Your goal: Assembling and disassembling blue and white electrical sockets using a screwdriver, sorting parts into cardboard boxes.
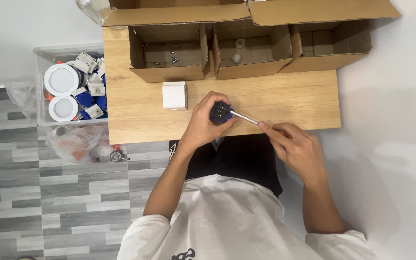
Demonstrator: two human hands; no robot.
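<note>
My left hand (pixel 203 124) grips a small blue and black part (pixel 220 112) on the wooden table (pixel 290 98), close to its near edge. My right hand (pixel 294 147) holds a screwdriver (pixel 246 118) with an orange handle mostly hidden in the fist. Its metal shaft points left, with the tip at the blue and black part. A small white square box (pixel 175 95) lies on the table just left of my left hand.
Three open cardboard boxes line the table's far edge: the left box (pixel 167 53) has several screws, the middle box (pixel 251 48) small pale parts, the right box (pixel 331 45) looks bare. A clear plastic bin (pixel 71 86) with round white lamps and blue parts stands on the floor at left, with plastic bags (pixel 75 142) beside it.
</note>
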